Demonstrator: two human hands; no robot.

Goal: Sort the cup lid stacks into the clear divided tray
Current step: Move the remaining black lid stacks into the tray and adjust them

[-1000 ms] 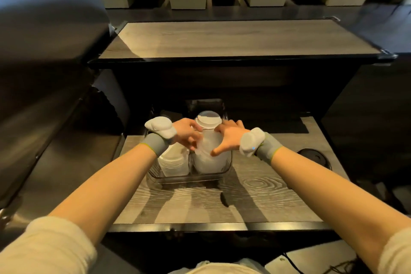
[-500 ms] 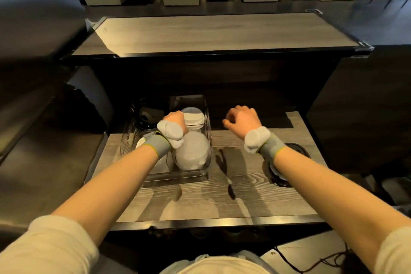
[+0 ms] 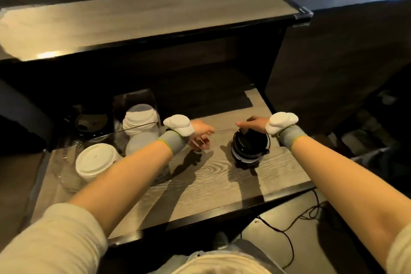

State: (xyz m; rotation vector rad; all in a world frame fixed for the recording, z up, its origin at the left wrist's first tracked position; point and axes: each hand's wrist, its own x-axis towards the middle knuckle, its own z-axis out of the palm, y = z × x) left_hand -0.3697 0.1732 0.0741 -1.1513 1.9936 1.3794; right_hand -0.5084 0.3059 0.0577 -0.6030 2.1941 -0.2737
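Black lids [image 3: 250,143] are glossy plastic, white lids [image 3: 95,160] matt, the tray [image 3: 135,99] clear smooth plastic, the shelf [image 3: 211,176] matt grained wood, my wristbands [image 3: 171,141] grey cloth.

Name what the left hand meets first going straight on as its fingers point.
Probably the black lid stack under the right hand; the left hand points rightward at it, though depth is unclear.

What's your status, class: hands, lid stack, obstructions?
Left hand open, beside clear divided plastic tray. Right hand gripping stack of black round cup lids on grey wooden table. Only left hand between stack and tray.
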